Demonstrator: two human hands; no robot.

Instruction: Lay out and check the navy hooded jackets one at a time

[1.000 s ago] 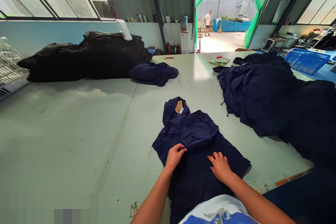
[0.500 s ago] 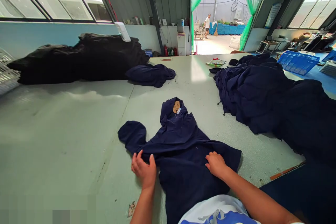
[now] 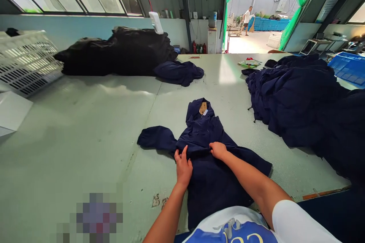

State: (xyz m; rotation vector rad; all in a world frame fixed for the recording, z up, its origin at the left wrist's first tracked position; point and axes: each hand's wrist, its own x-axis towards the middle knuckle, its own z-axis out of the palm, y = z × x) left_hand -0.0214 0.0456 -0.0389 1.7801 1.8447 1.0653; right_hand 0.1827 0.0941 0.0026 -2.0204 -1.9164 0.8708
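A navy hooded jacket lies spread on the table before me, hood away from me, with a brown tag and a small white label at its neck. The sleeve on the left stretches out sideways; the other slants toward the lower right. On the left side of the chest rests my left hand, fingers apart and touching the cloth near the sleeve seam. My right hand is closed on a fold across the middle of the chest, fingertips partly hidden by the cloth. The bottom of the jacket runs under my body.
A heap of navy garments covers the table's right side. Black bags and a bundled navy garment lie at the back. A white basket stands at left, a blue crate at right. Outdoors, a person walks.
Both hands have moved up the jacket toward its chest and closer together. My right hand has closed on the cloth, raising a fold. The view has turned left; the left sleeve lies straighter.
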